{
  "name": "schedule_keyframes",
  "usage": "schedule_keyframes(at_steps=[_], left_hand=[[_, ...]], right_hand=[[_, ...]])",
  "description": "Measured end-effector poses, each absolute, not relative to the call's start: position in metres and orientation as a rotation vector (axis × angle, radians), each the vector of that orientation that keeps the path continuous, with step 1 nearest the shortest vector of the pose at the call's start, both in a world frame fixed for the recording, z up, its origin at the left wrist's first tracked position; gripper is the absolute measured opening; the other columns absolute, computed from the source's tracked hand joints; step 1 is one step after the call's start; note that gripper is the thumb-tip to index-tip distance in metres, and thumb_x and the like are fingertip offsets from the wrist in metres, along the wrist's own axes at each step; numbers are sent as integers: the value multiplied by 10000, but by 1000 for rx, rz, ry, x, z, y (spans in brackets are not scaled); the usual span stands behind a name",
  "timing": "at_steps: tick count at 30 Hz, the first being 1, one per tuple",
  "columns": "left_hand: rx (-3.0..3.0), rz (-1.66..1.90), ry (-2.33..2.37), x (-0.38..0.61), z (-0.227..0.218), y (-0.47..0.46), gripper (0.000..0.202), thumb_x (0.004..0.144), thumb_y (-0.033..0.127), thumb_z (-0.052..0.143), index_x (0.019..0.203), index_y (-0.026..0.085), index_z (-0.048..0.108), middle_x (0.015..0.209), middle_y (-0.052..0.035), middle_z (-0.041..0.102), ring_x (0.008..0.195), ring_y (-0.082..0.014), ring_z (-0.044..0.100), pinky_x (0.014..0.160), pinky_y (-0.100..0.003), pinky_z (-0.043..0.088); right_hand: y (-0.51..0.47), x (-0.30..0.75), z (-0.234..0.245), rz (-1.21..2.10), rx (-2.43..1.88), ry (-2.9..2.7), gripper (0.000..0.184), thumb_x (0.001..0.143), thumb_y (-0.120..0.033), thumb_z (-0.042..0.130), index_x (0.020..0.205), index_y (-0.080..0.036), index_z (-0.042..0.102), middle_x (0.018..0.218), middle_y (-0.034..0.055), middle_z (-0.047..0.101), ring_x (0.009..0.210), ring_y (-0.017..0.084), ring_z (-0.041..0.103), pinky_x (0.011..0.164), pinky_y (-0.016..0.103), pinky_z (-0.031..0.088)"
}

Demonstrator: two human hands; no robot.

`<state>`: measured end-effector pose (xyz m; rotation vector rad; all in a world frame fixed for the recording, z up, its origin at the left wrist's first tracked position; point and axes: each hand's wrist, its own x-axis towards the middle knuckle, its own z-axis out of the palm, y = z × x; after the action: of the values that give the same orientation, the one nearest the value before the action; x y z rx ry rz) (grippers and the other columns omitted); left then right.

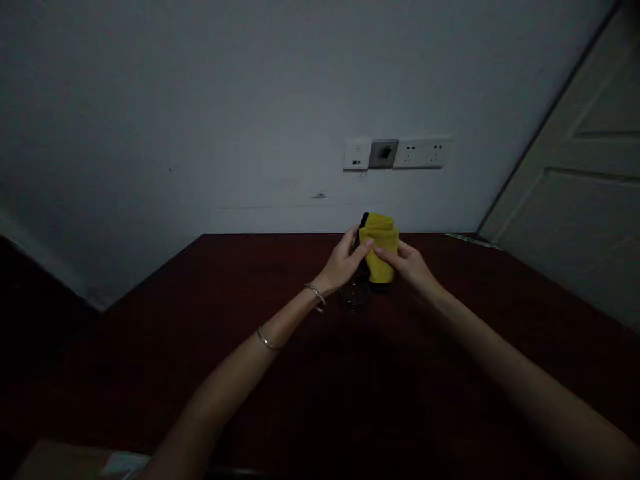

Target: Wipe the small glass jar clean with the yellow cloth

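Note:
A yellow cloth (pixel 381 267) with dark edging is folded over, held up above the dark red table. My left hand (pixel 345 257) grips its left side, thumb pressed on the front. On the right, my right hand (pixel 406 261) pinches the cloth with the thumb in front and the fingers partly behind. Just below my left hand stands a clear, glass-like object (pixel 355 298), too dark to make out fully. Two bracelets circle my left wrist and forearm.
The dark red tabletop (pixel 270 280) meets a pale wall (pixel 270 120) at the back. Sockets (pixel 423 153) are mounted on that wall. A panelled door (pixel 575 167) is at the right. At the bottom left lies a brown cardboard-like item (pixel 65 461) with a pale label.

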<state>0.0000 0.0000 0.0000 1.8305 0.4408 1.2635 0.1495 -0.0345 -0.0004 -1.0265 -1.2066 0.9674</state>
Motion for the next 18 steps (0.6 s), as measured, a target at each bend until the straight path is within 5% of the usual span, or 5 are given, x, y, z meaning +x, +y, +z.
schedule_keyframes(at_steps=[6, 10, 18], left_hand=[[2128, 711, 799, -37, -29, 28, 879, 716, 552, 679, 1423, 182, 310, 1530, -164, 274, 1415, -323, 240, 1161, -485, 182], [2072, 455, 819, -40, -42, 33, 959, 689, 576, 690, 1440, 134, 290, 1505, -205, 308, 1377, -338, 328, 1137, -466, 263], [1983, 530, 711, -41, -72, 38, 1078, 607, 422, 808, 1461, 131, 217, 1448, -260, 375, 1327, -335, 410, 1099, -500, 313]], right_hand=[[-24, 172, -4, 1045, -1135, -1206, 438, 691, -357, 714, 1082, -172, 650, 1056, 88, 718, 788, 196, 684, 625, 267, 536], [-14, 185, -19, 1125, -1231, -1258, 424, 692, -318, 694, 1074, -136, 662, 970, 121, 736, 702, 197, 687, 569, 276, 534], [-5, 206, -50, 954, -1325, -1478, 519, 728, -302, 648, 1221, -151, 589, 1085, 124, 713, 842, 226, 704, 714, 342, 562]])
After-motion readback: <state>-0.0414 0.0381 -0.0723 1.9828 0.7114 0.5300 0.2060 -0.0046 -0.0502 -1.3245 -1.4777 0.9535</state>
